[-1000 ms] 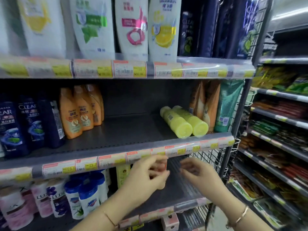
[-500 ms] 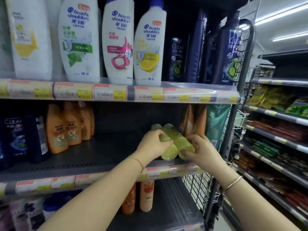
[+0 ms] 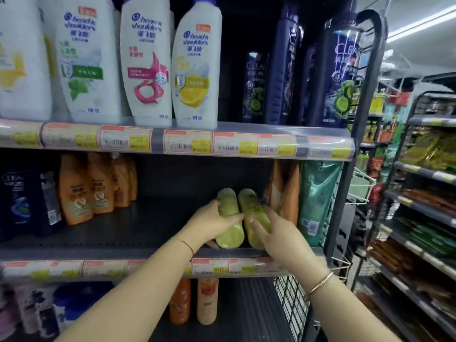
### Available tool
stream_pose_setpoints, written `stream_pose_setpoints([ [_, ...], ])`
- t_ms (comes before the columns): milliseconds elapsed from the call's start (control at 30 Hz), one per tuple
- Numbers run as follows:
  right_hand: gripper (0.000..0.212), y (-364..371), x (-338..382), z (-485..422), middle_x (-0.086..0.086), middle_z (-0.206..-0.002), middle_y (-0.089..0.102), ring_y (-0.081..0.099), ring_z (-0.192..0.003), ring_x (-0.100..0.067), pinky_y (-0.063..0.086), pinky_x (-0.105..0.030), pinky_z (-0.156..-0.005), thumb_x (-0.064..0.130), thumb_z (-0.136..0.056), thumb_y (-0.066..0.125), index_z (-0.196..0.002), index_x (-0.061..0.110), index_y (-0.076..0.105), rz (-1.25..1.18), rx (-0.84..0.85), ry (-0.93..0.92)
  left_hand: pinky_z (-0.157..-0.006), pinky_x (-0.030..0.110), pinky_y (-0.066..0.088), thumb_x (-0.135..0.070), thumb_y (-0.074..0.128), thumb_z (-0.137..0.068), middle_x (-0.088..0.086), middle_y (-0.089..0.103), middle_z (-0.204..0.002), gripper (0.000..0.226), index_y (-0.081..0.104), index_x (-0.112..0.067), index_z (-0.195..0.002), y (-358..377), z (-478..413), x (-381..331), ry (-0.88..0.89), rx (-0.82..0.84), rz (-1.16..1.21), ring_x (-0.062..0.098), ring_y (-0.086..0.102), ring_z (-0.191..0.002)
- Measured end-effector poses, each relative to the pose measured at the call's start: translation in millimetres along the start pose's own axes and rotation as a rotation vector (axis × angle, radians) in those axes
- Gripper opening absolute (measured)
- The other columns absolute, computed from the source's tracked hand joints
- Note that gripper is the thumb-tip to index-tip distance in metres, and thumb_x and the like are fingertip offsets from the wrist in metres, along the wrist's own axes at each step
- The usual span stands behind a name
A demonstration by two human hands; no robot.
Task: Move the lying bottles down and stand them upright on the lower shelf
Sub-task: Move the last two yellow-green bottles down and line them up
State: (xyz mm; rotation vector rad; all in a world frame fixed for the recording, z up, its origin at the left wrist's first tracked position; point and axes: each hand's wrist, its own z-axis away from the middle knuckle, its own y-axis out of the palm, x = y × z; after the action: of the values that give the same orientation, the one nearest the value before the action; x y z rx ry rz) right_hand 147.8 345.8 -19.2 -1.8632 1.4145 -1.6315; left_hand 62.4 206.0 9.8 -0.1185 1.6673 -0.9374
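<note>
Two yellow-green bottles lie side by side on the middle shelf (image 3: 138, 253), bottoms toward me. My left hand (image 3: 212, 224) wraps the left bottle (image 3: 228, 206) from its left side. Fingers of my right hand (image 3: 274, 233) curl over the right bottle (image 3: 251, 206). Both bottles still rest on the shelf near its front edge. On the lower shelf (image 3: 249, 312) beneath, an orange bottle (image 3: 180, 302) and a peach bottle (image 3: 207, 301) stand upright.
Orange bottles (image 3: 84, 191) and dark blue bottles (image 3: 22, 201) stand at the left of the middle shelf. Orange and teal pouches (image 3: 315, 201) crowd the right end. White shampoo bottles (image 3: 145, 62) fill the top shelf. A wire side panel (image 3: 291, 302) bounds the lower shelf.
My hands rose from the lower shelf to the middle shelf and closed around the two lying bottles. The view tilted upward.
</note>
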Motion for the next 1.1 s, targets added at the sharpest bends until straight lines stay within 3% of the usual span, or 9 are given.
stream_pose_setpoints([
  [167, 0.065, 6.0, 3.7, -4.2, -0.018, -0.108, 0.069, 0.064, -0.102, -0.037, 0.052, -0.039, -0.082, 0.059, -0.092, 0.043, -0.142, 0.017, 0.037, 0.061, -0.006, 0.093, -0.07, 0.043, 0.062, -0.05, 0.069, -0.081, 0.002, 0.058, -0.086, 0.037, 0.044, -0.024, -0.092, 1.1, -4.2, 0.0, -0.089, 0.054, 0.114, 0.022, 0.068, -0.078],
  [267, 0.047, 10.3, 10.6, -5.3, -0.012, -0.097, 0.071, 0.066, -0.096, -0.035, 0.052, -0.037, -0.08, 0.051, -0.093, 0.046, -0.121, 0.015, 0.055, 0.051, -0.025, 0.109, -0.058, 0.033, 0.06, -0.045, 0.072, -0.079, 0.009, 0.063, -0.09, 0.042, 0.05, -0.014, -0.097, 1.0, -9.0, 2.2, -0.146, 0.094, 0.201, 0.021, 0.066, -0.074],
  [367, 0.03, 12.7, 17.6, -5.5, -0.007, -0.089, 0.069, 0.065, -0.091, -0.031, 0.053, -0.038, -0.082, 0.039, -0.093, 0.051, -0.104, 0.014, 0.063, -0.07, -0.071, 0.166, -0.058, 0.036, 0.059, -0.039, 0.071, -0.081, 0.011, 0.063, -0.088, 0.034, 0.051, -0.013, -0.089, 0.8, -13.6, 7.3, -0.148, 0.088, 0.3, 0.023, 0.066, -0.074],
  [533, 0.036, 15.3, 24.8, -2.6, 0.009, -0.084, 0.058, 0.062, -0.095, -0.023, 0.046, -0.029, -0.079, 0.035, -0.093, 0.056, -0.121, 0.014, 0.061, -0.292, -0.158, 0.241, -0.064, 0.042, 0.062, -0.037, 0.074, -0.08, 0.01, 0.065, -0.097, 0.031, 0.049, -0.022, -0.093, -6.1, -11.4, 15.2, -0.06, 0.051, 0.41, 0.024, 0.069, -0.081],
  [667, 0.035, 15.2, 32.1, 6.9, 0.026, -0.082, 0.055, 0.058, -0.08, 0.001, 0.045, -0.016, -0.071, 0.028, -0.093, 0.06, -0.126, 0.018, 0.06, -0.449, -0.246, 0.179, -0.06, 0.042, 0.062, -0.032, 0.076, -0.079, 0.005, 0.064, -0.099, 0.045, 0.045, -0.023, -0.111, -23.1, 2.6, 9.5, 0.048, 0.011, 0.497, 0.024, 0.07, -0.083],
  [733, 0.04, 14.0, 36.3, 17.4, 0.018, -0.093, 0.064, 0.062, -0.088, 0.0, 0.049, -0.018, -0.077, 0.03, -0.091, 0.062, -0.13, 0.019, 0.058, -0.533, -0.244, 0.165, -0.061, 0.043, 0.062, -0.03, 0.077, -0.078, 0.0, 0.061, -0.096, 0.049, 0.039, -0.028, -0.109, -31.3, 15.9, 7.3, 0.081, 0.012, 0.512, 0.023, 0.07, -0.082],
  [800, 0.05, 15.7, 34.0, 29.3, 0.004, -0.11, 0.07, 0.066, -0.1, -0.012, 0.054, -0.03, -0.088, 0.033, -0.088, 0.065, -0.134, 0.018, 0.054, -0.651, -0.216, 0.2, -0.062, 0.044, 0.062, -0.028, 0.079, -0.076, -0.002, 0.061, -0.097, 0.052, 0.039, -0.029, -0.11, -36.7, 32.1, 9.6, 0.094, 0.039, 0.528, 0.022, 0.071, -0.083],
  [933, 0.069, 21.0, 17.4, 66.3, -0.011, -0.108, 0.074, 0.072, -0.099, -0.027, 0.052, -0.052, -0.096, 0.036, -0.074, 0.079, -0.135, 0.018, 0.052, -0.899, -0.103, 0.254, -0.069, 0.04, 0.063, -0.027, 0.084, -0.07, -0.002, 0.068, -0.108, 0.066, 0.051, -0.021, -0.126, -36.0, 69.2, 29.0, 0.106, 0.127, 0.56, 0.016, 0.072, -0.09],
  [1100, 0.064, 27.4, 8.7, 125.4, -0.018, -0.105, 0.074, 0.072, -0.088, -0.035, 0.059, -0.039, -0.07, 0.009, -0.07, 0.076, -0.13, 0.012, 0.054, -1.028, 0.059, 0.222, -0.074, 0.043, 0.06, -0.037, 0.088, -0.059, -0.008, 0.067, -0.11, 0.072, 0.05, -0.037, -0.12, -15.5, 111.0, 68.2, 0.117, 0.196, 0.459, 0.021, 0.07, -0.093],
])
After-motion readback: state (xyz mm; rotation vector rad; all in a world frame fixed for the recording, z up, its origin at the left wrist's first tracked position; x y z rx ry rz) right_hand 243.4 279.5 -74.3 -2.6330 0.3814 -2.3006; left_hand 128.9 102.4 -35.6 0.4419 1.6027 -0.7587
